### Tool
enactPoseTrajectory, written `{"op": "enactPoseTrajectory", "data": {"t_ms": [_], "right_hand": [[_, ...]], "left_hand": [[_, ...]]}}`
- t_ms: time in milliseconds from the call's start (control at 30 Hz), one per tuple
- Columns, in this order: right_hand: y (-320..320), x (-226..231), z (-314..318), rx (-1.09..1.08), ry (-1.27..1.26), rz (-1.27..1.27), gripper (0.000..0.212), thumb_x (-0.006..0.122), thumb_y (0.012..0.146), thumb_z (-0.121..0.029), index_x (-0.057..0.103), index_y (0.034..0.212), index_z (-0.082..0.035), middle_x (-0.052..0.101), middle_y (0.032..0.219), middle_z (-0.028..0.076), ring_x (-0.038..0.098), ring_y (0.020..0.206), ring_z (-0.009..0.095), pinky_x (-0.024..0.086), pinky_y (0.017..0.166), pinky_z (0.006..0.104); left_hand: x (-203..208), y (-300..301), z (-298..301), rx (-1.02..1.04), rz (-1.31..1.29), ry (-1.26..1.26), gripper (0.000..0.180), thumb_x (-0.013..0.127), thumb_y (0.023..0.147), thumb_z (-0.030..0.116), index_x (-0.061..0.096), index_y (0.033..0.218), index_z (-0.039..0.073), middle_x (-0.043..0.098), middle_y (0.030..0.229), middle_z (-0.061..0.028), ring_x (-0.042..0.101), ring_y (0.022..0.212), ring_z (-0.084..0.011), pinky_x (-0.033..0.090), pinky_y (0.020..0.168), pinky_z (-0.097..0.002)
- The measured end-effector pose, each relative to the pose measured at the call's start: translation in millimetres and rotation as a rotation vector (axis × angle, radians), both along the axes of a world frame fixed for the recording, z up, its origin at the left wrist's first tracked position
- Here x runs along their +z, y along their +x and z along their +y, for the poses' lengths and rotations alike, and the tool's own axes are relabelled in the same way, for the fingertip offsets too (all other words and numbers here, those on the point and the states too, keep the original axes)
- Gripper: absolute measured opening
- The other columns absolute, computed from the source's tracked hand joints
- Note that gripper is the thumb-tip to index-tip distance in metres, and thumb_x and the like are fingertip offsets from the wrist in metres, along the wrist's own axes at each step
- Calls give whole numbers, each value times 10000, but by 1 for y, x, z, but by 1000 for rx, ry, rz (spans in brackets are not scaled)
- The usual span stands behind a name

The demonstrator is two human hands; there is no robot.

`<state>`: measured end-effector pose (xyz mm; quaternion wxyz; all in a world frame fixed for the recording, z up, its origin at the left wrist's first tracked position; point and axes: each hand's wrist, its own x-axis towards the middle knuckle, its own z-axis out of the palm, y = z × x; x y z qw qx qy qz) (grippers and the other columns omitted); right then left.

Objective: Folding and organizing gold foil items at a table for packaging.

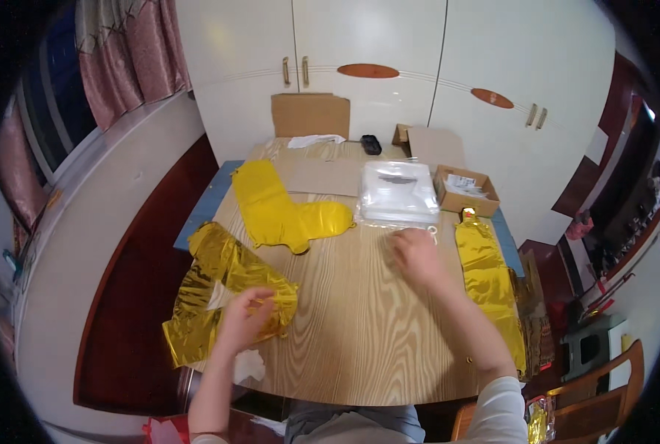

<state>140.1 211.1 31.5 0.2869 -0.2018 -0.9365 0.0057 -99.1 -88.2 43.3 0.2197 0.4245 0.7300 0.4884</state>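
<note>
My left hand (245, 320) is over a crumpled, shiny gold foil balloon (204, 292) at the table's left edge. Its fingers are loosely bent and apart, with nothing visible between them. A white piece (219, 296) lies on that foil beside the hand. My right hand (417, 257) reaches to the near edge of a stack of clear plastic bags (399, 191). Its fingers point down and are blurred, so their grip is unclear. Close by its knuckles is a small whitish ring (432, 231). A flat yellow foil balloon (267, 209), shaped like a boot, lies at the far left.
Another gold foil piece (487, 270) runs along the table's right edge. Behind it stands a cardboard box (469, 200) with small packets inside. Flat cardboard (322, 177) and a black tray (371, 144) lie at the back. Crumpled white tissue (249, 365) sits at the near left edge.
</note>
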Motion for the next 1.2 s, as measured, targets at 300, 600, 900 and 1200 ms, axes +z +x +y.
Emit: {"op": "enactPoseTrajectory", "data": {"t_ms": [300,600,900,1200], "right_hand": [[-114,-46,-137,559,98,-351,346,512,902,-264,621,1159,-60,560,1290,79,446,1260,230,296,1066,396],[-118,-62,-149,550,-29,-294,483,470,912,-314,472,1347,-104,459,1403,29,383,1324,223,208,1110,474],[-117,-63,-151,515,-63,-255,454,453,918,-311,493,1329,-122,464,1399,30,392,1320,205,215,1111,481],[-115,-59,-155,395,-275,-137,705,484,896,-366,208,1469,-62,305,1463,226,357,1329,333,238,1104,500]], "left_hand": [[-31,-23,-36,-108,630,-232,405,651,827,233,595,1126,-35,565,1241,-218,505,1193,-366,395,1012,-400],[-22,-13,-37,-96,592,-304,680,788,678,392,576,1184,-11,557,1258,-210,526,1183,-342,431,978,-402],[-29,4,-22,-41,759,-220,537,731,723,266,489,1138,27,619,960,-201,593,927,-400,476,803,-448],[-33,-18,-29,203,674,30,156,602,832,130,580,942,22,578,613,-159,590,544,-340,455,497,-397]]}}
